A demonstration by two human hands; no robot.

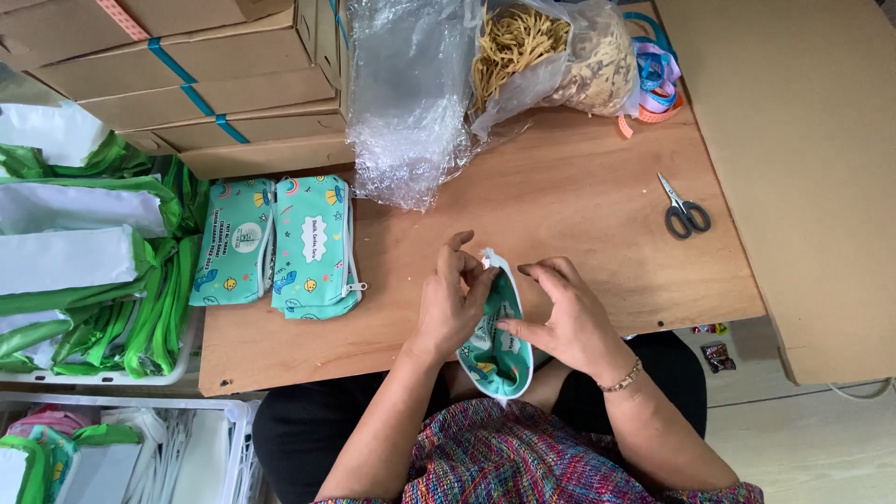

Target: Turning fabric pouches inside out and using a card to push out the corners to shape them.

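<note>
- A teal pouch point(497, 341) is being held on edge over the near edge of the tabletop point(560, 215), right above the person's lap, with both hands on it.
- Its top end is being pinched by the left hand point(450, 301), fingers point(464, 271) closed together on the white zipper end up top.
- The pouch's side is being pressed by the right hand point(569, 317), fingers point(527, 329) clamped on the fabric, thumb side toward the body; a bracelet point(621, 378) is being worn on that wrist.
- Two more pouches point(280, 245) are lying flat side by side on the left part of the tabletop, well apart from the hands, same teal print with white zippers.
- Scissors point(684, 210) are sitting off to the right, well apart from the right hand, blades pointing away.
- A crumpled clear plastic sheet point(411, 103) is being left at the far edge, and just beside it a bag of rubber bands point(541, 51) with coloured ribbon point(656, 79) next to that.
- Stacked cardboard boxes point(177, 84) are taking up the far left corner.
- Green and white bags point(89, 271) are piled in a tray left of the tabletop.
</note>
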